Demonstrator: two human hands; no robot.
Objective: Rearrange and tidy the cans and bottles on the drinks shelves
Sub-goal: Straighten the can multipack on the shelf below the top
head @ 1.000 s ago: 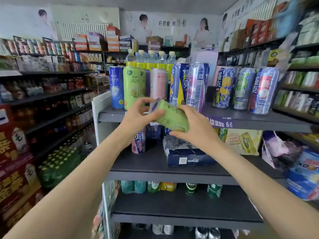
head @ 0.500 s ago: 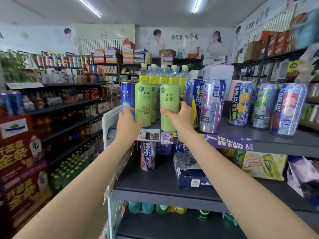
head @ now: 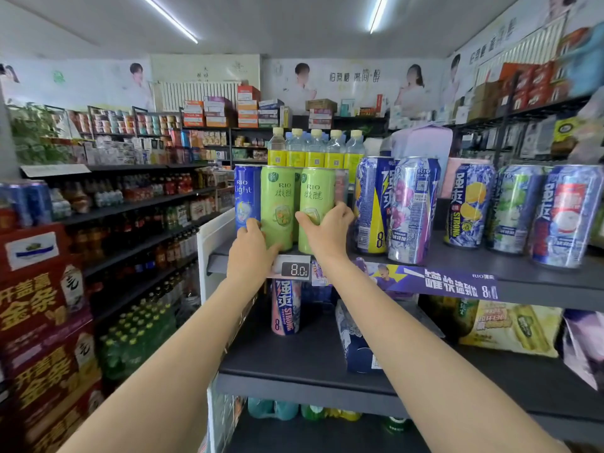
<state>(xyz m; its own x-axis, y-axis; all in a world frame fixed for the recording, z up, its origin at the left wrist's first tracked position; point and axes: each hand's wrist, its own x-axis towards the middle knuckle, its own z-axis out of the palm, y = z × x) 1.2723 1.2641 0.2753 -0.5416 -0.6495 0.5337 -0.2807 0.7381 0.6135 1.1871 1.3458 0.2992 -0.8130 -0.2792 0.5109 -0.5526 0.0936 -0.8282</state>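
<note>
Step in hand: squaring two green cans on the top shelf [head: 457,268]. Right hand [head: 328,233] grips the right green can [head: 316,197] — left hand [head: 250,253] grips the left green can [head: 277,204], just beside. Next: release, check labels face forward.

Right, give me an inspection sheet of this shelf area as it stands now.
Surface: dark top shelf with a price tag on its front edge.
Job's things: two green cans upright side by side, left green can and right green can; blue can to their left; larger blue cans to the right; yellow-label bottles behind.
Clutter: pink can and boxed packs on the shelf below.
Grips: left hand holds the left green can low down; right hand holds the right green can.
Cables: nothing seen.
Surroundings: stocked shop aisles, posters on the walls.
</note>
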